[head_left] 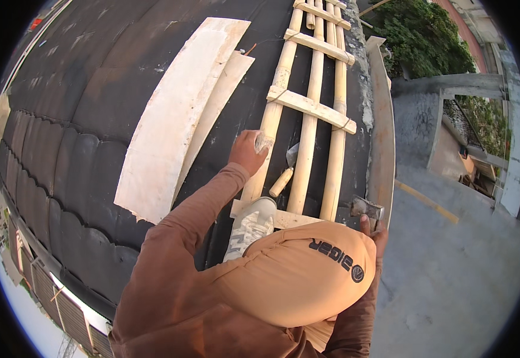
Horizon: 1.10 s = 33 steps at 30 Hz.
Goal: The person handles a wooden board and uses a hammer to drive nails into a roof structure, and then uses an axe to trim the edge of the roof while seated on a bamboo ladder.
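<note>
My left hand (247,151) is closed around a small whitish-grey lump (263,144), right against the left pole of a bamboo ladder (308,138); its material is unclear. At the roof edge, my right hand (379,234) grips a grey metal tool (367,209) with a flat, blade-like head. Its kind cannot be made out, and my knee partly hides that hand. Between the bamboo poles lies a trowel (281,181) with a wooden handle, apart from both hands. My foot in a white shoe (254,224) rests by the lowest wooden crosspiece (293,220).
Two pale thin boards (179,119) lie overlapped left of the ladder on the black tiled roof (102,95). A raised ledge (383,125) runs along the right side. Beyond it, a grey concrete surface (433,274) lies lower down, with a tree (418,36) farther off.
</note>
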### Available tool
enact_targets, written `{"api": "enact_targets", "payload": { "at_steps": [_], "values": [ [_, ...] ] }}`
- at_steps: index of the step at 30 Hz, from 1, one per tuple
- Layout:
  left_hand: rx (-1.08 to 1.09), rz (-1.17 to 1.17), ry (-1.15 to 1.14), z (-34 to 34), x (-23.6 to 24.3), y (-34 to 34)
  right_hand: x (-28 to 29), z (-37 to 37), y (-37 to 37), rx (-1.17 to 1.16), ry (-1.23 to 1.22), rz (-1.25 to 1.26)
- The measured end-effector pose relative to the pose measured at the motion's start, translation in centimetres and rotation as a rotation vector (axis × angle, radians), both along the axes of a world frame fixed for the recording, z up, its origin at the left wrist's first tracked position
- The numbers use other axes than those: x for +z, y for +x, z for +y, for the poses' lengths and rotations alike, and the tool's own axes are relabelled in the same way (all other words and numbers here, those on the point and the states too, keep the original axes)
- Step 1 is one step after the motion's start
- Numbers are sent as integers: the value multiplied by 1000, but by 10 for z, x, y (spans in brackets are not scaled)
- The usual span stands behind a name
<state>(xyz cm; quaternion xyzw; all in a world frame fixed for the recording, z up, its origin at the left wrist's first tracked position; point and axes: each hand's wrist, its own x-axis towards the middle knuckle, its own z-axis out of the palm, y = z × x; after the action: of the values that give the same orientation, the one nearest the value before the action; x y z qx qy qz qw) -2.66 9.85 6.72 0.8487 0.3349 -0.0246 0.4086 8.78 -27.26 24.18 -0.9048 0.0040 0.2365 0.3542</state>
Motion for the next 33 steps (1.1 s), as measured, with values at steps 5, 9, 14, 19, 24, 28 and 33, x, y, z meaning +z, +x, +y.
{"api": "enact_targets", "payload": {
  "at_steps": [5, 9, 14, 19, 24, 28, 33],
  "values": [
    [111, 634, 481, 99, 13, -69, 16, -2, 5, -34, -31, -19],
    [45, 953, 363, 125, 6, -102, 46, 11, 3, 71, -202, -70],
    [71, 899, 501, 157, -35, -139, 27, -6, -10, 33, -156, -123],
    [27, 734, 491, 206, 9, -139, 29, -8, -20, 32, -49, -171],
    [34, 649, 466, 222, 69, -109, 30, -16, -15, 15, -114, -159],
    [-1, 569, 492, 232, 97, -107, 46, -8, -16, 8, -7, -241],
    [-31, 473, 551, 231, 135, -92, 59, -18, -11, -36, -45, -263]
  ]
}}
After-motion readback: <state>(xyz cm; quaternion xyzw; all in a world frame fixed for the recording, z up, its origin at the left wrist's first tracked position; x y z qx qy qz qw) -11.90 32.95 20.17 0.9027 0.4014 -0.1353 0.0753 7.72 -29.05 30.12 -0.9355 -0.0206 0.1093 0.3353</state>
